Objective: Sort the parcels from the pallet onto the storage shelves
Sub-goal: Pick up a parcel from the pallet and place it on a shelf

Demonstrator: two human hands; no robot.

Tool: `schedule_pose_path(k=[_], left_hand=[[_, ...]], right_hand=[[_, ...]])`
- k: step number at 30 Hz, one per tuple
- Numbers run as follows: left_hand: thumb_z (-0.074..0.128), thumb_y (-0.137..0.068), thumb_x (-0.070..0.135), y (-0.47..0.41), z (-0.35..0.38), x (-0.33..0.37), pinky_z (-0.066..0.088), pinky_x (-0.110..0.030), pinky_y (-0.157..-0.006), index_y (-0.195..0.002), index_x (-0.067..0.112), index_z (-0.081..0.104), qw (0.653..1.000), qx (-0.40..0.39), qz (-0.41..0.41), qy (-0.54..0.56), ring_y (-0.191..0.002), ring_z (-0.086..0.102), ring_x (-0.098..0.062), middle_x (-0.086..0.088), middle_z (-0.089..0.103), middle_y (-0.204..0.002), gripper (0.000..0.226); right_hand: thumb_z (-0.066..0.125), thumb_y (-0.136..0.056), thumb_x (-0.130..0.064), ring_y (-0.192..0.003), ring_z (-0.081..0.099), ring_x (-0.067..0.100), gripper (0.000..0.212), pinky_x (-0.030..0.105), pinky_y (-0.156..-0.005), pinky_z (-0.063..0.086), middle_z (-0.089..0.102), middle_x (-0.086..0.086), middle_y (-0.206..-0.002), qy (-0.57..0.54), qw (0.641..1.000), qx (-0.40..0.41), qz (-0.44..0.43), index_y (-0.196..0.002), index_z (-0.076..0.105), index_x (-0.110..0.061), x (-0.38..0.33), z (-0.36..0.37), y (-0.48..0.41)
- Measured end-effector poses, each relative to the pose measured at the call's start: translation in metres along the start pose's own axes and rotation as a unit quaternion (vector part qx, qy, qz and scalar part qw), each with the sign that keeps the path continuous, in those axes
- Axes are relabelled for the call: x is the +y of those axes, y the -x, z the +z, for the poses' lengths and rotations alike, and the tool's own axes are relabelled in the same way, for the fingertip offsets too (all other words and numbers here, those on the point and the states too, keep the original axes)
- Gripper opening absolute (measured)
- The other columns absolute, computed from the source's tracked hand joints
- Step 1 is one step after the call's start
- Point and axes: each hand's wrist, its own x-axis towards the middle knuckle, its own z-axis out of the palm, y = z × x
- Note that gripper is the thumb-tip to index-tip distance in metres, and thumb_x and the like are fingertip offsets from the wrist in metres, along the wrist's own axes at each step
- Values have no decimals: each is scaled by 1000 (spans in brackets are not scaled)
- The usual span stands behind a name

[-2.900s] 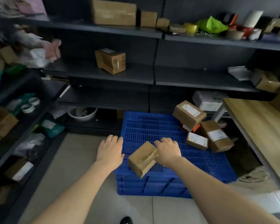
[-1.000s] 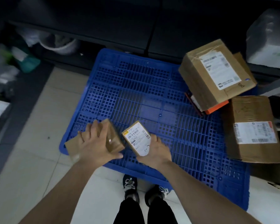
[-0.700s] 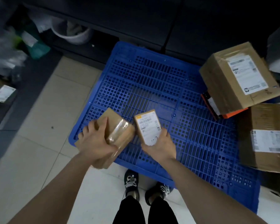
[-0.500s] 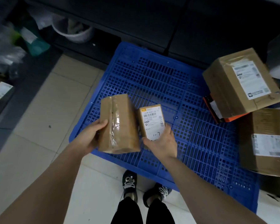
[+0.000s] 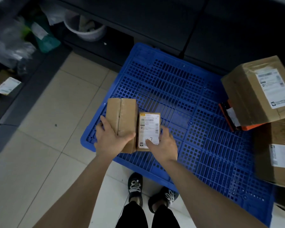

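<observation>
My left hand grips a plain taped cardboard parcel above the front left corner of the blue plastic pallet. Pressed against that parcel's right side is a smaller parcel with a white shipping label facing up, held by my right hand, thumb on the label. On the pallet's right side lie a large labelled box, an orange-edged package under it, and another labelled box nearer to me.
Dark storage shelves run along the far side. A white bucket and bagged goods sit low at the far left. A labelled box lies on the left shelf. My shoes stand at the pallet's front edge on the tiled floor.
Both hands brought the two parcels together side by side. The plain parcel turned from tilted to upright lengthwise, with my left hand moving onto its top.
</observation>
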Motion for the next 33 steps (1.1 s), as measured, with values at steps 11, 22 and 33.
schedule_pose_path(k=[11,22,33], left_hand=[[56,-88,39,-4,-25,-22,49,-35,-78,-126,21,51,891,-131,-84,427,-104,58,-19,0,60,-116,42],[56,-75,72,2,3,-11,27,-54,-112,-154,22,4,997,51,65,-10,-142,22,-31,-9,17,-155,106],[81,-47,56,-4,-10,-23,16,-57,-115,-151,31,-8,999,36,-2,3,-145,7,-27,3,-6,-159,139]], right_hand=[[75,-80,-40,-135,35,29,100,47,-104,41,36,10,-146,-16,999,-14,43,-154,12,-16,-2,19,-10],[75,-76,-47,-118,51,26,82,42,-96,48,46,5,-133,-92,990,-39,95,-144,34,-24,7,29,-14],[62,-93,-37,-117,55,18,59,42,-101,49,54,-2,-132,-307,949,-37,54,-145,34,-34,-9,29,-3]])
